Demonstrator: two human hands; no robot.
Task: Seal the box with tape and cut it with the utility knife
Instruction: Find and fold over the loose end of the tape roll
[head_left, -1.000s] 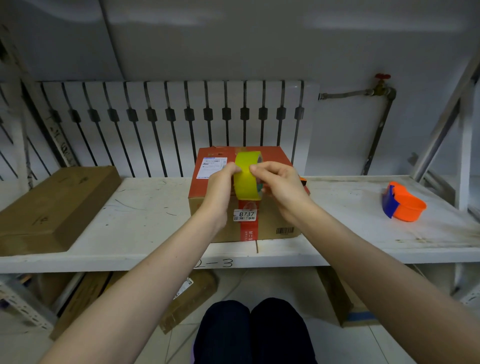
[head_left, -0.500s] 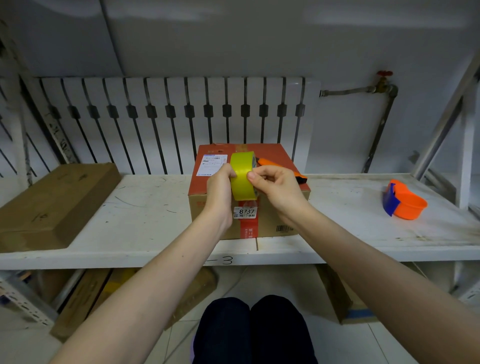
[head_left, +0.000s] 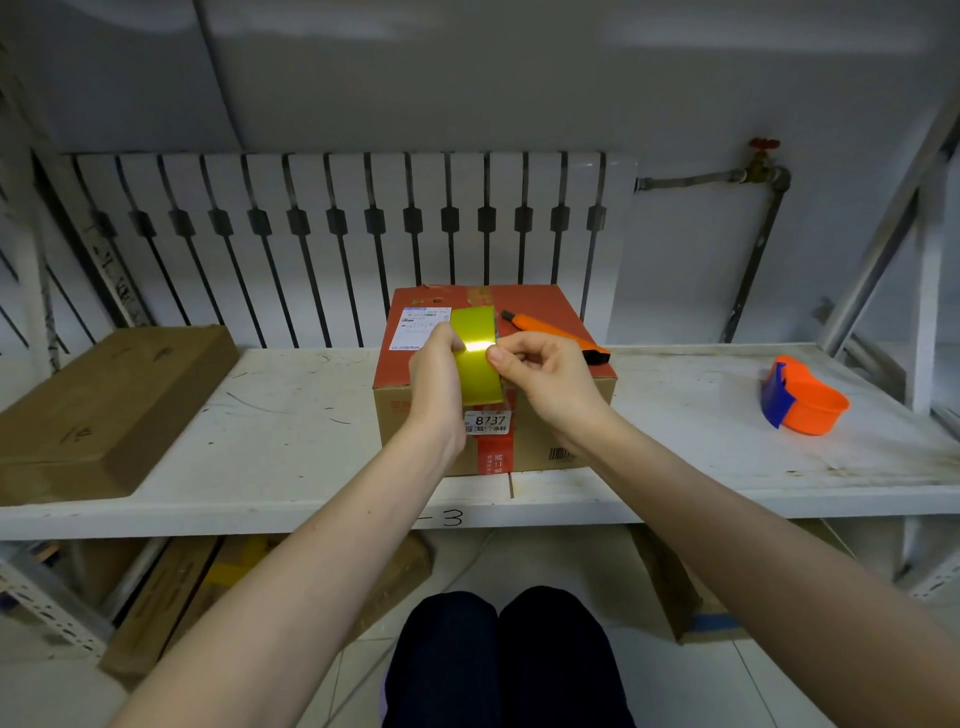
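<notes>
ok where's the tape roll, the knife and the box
tape roll (head_left: 478, 364), head view, on its yellow outer face
knife (head_left: 550, 332), head view, on the orange handle
box (head_left: 540, 306), head view, on the red top

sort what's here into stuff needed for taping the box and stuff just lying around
For the job:
- yellow tape roll, held by left hand and right hand
- red-topped cardboard box
- orange utility knife on the box

Lying about:
- orange tape dispenser
- flat brown box
- boxes under the shelf
</notes>
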